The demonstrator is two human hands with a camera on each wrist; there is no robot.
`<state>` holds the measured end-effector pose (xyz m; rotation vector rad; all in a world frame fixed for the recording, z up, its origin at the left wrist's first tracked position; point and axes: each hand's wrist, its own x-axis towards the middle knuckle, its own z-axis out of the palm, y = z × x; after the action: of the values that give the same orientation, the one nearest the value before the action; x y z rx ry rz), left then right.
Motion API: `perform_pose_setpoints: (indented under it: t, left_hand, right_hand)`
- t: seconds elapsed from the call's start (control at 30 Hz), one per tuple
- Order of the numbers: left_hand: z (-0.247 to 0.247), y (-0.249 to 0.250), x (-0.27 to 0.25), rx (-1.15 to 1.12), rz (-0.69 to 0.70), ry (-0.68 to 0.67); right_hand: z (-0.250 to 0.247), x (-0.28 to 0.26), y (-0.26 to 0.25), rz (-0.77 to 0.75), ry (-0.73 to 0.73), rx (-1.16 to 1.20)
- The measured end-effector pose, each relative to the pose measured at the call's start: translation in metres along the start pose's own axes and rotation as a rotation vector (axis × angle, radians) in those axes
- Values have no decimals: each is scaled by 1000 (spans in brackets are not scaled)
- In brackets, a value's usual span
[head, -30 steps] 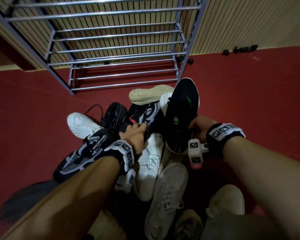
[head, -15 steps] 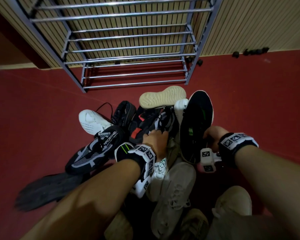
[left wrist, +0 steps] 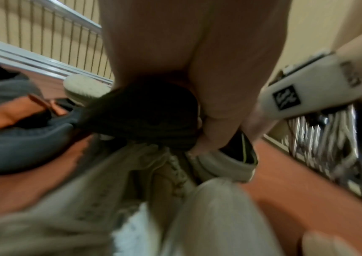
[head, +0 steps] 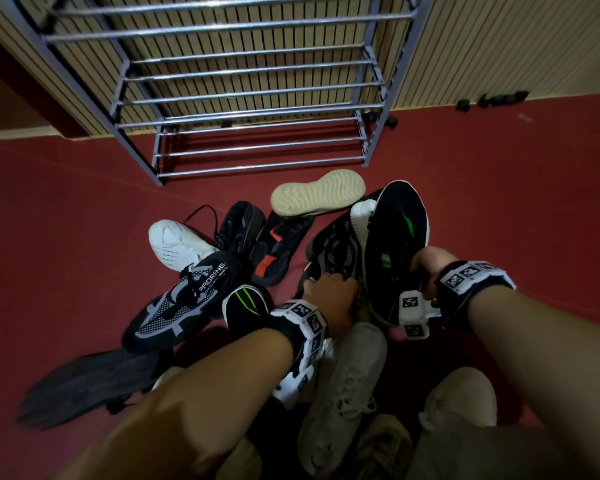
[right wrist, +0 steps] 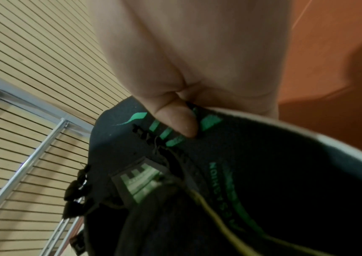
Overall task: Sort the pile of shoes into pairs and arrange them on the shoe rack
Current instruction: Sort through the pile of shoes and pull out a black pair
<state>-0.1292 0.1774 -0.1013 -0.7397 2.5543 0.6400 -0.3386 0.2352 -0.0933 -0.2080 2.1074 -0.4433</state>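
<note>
Two hands grip shoes: right hand (head: 426, 268) fingers curl round the black green-striped shoe (head: 395, 233), thumb (right wrist: 175, 119) on top; left hand (head: 329, 296) fingers clutch the black-and-white patterned shoe (head: 333, 251).

The shoe rack (head: 257, 98) stands against the wall (head: 499, 46) at the far side of the floor (head: 66, 220), and the pile of shoes (head: 291, 271) lies on the floor just before it. At the pile's far edge one shoe lies sole-up (head: 317, 197). To its right, the right hand (head: 426, 268) holds a sneaker (head: 395, 244) tilted up on end. The left hand (head: 329, 296) sits in the pile's middle, gripping a shoe (head: 333, 254) just left of that sneaker (the two nearly touch). Further left lie four more shoes, and others lie nearest the person, under both forearms.
</note>
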Motion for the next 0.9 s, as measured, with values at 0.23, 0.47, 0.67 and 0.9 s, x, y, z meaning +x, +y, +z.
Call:
perform_pose_setpoints:
  t: [0.23,0.47,0.67,0.9]
  left_hand:
    - [-37,-33,4,-220,-57,204]
    - [-101,-89,-2,-374,-307,428]
    - [-91,-96,-6,-37,-646,559]
    - [-64,-22,35,-234,-184,186]
  right_hand:
    - [-3,13,8,-29,12,117]
    - [-7,8,15,1,-28,148]
    - [-9,3,15,4,23,-21]
    - [-20,7,33,26,25,24]
